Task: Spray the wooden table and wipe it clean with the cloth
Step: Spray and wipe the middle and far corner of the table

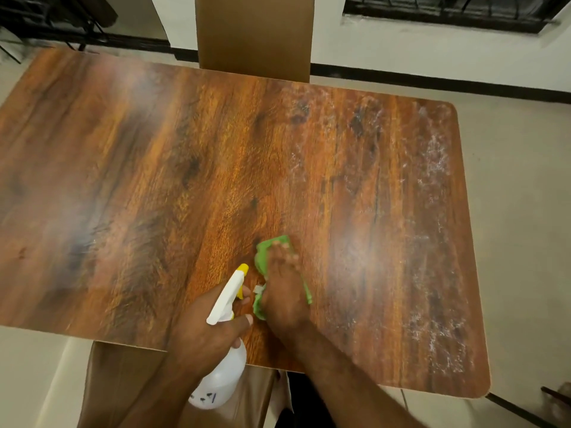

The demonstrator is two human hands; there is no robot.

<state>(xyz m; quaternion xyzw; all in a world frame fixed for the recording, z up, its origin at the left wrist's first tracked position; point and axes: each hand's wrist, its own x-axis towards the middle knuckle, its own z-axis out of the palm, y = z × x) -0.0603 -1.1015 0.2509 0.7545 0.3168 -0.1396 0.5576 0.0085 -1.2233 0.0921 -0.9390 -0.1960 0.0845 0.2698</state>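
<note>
A person stands at the near edge of a wooden table (154, 165), seen from above, with the wiping step judged to be in hand. The right hand (285, 288) lies flat on a green cloth (268, 248), fingers stretched forward and pressing it onto the wood near the middle of the near edge; the hand looks slightly blurred. The left hand (204, 332) is wrapped round the neck of a spray bottle (222, 381), just beside the cloth, its nozzle pointing out over the table. The bottle is translucent white plastic with a white trigger head and a yellow tip, and its rounded body hangs past the table's near edge. The cloth is soft and crumpled, bunched under the palm. The table top is smooth, glossy, reddish-brown with dark grain lines and rounded corners. Its right part carries whitish, powdery streaks (432, 168), while the left and middle look cleaner and reflective. The next move likely calls for carrying the cloth rightward across those streaks with firm pressure, perhaps with another spray there first. A plain brown panel (253, 32) stands at the far edge, above a pale tiled floor (509, 211).
</note>
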